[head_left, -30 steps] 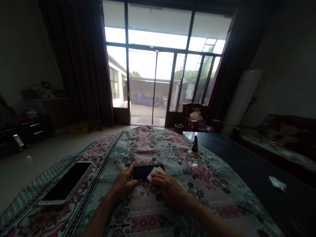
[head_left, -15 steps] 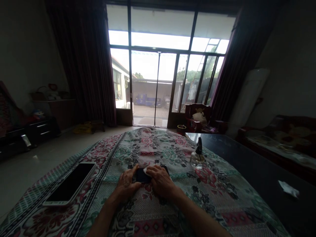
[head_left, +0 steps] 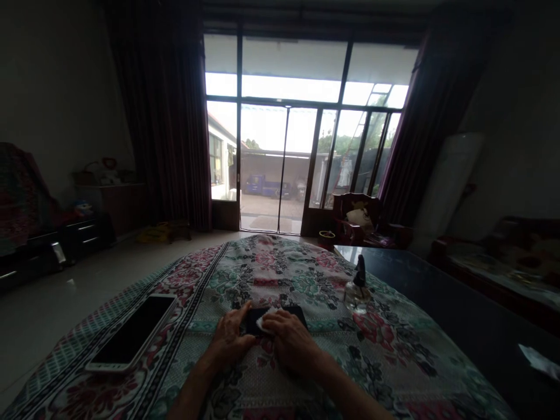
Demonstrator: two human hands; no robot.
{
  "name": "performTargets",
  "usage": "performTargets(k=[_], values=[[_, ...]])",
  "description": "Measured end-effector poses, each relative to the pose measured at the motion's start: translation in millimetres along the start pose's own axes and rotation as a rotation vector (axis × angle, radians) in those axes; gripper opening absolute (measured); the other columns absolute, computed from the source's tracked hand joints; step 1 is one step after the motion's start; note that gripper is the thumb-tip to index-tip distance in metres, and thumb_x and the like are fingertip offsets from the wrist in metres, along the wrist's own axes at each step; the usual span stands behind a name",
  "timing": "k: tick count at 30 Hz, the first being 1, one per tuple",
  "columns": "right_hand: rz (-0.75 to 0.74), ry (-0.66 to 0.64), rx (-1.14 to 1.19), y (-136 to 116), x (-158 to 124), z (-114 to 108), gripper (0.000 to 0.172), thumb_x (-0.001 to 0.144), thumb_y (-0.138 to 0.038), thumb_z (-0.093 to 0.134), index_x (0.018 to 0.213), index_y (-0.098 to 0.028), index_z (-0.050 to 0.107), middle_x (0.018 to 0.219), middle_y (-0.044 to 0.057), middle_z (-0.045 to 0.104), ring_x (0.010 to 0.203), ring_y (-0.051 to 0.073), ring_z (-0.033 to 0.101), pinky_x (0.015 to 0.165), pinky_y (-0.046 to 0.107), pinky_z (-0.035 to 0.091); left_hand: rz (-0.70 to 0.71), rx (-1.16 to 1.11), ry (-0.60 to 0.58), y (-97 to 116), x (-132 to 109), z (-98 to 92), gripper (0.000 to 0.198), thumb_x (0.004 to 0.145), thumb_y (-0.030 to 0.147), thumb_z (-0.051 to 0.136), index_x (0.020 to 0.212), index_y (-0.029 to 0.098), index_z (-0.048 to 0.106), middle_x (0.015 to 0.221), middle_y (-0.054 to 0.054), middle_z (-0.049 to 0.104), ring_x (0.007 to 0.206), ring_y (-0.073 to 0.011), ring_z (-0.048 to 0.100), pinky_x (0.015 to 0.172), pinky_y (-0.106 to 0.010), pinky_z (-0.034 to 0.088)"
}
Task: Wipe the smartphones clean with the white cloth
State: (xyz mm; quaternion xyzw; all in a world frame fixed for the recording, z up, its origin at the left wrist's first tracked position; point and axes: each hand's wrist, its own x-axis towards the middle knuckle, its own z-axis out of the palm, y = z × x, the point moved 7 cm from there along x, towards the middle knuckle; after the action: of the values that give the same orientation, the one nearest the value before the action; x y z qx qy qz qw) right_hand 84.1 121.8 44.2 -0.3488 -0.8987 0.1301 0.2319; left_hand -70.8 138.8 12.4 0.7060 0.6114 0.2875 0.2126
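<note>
The left hand (head_left: 230, 340), fingers spread, steadies a black phone (head_left: 282, 317) lying flat between both hands on a flowered cloth (head_left: 262, 265); the right hand (head_left: 291, 344), curled narrowly, presses a small white wipe (head_left: 263, 324) onto the phone.

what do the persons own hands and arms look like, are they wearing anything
The left hand and right hand are bare, with no gloves. Both forearms are bare down to the bottom of the view, with no sleeves showing. No watch, bracelet or ring can be made out in the dim light.

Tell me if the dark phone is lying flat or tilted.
Flat: the dark phone lies on the floral cloth, left hand and right hand on it.
</note>
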Motion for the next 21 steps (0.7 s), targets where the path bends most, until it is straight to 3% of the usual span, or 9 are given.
performTargets(k=[9,21], values=[[0.060,-0.032,-0.061,-0.9,37.0,13.5,0.043,0.082,-0.011,0.043,0.115,-0.027,0.065,0.122,0.001,0.065,0.113,0.019,0.053,0.101,0.032,0.034,-0.010,-0.033,0.033,-5.6,2.9,1.7,0.080,0.064,0.028,0.070,0.141,0.019,0.047,0.138,-0.010,0.058,0.132,-0.0303,0.047,0.112,-0.039,0.031],[-0.025,-0.013,-0.016,-21.0,-6.7,5.9,0.037,0.082,-0.010,0.045,0.110,-0.025,0.063,0.122,0.000,0.064,0.112,0.018,0.051,0.095,0.030,0.035,0.071,-0.091,0.097,-9.7,2.9,2.2,0.078,0.065,0.032,0.072,0.139,0.019,0.049,0.131,-0.009,0.064,0.125,-0.0304,0.053,0.110,-0.043,0.035]])
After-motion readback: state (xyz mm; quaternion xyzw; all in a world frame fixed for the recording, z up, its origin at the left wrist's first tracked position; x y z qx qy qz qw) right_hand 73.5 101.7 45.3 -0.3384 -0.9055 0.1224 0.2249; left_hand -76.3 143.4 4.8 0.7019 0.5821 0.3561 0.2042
